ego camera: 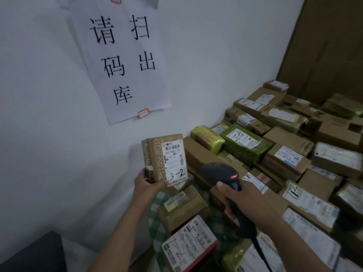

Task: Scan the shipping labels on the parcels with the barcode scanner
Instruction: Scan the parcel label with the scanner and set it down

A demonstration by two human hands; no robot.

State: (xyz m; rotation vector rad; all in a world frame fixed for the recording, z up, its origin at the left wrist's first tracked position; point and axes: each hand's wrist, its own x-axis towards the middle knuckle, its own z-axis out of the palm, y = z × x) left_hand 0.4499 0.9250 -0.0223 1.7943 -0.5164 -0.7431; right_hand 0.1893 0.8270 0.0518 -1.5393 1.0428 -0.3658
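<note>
Free air lies from 8 to 11 o'clock before the wall (49,114); parcels (290,154) packed edge to edge fill 1 to 5 o'clock, stacked against it

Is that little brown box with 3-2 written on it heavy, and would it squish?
Probably light: the left hand holds the small cardboard parcel upright by its bottom end alone, while the right hand grips the barcode scanner. Likely stiff: its edges look straight and its corners square. Its taped side may feel slippery.
</note>
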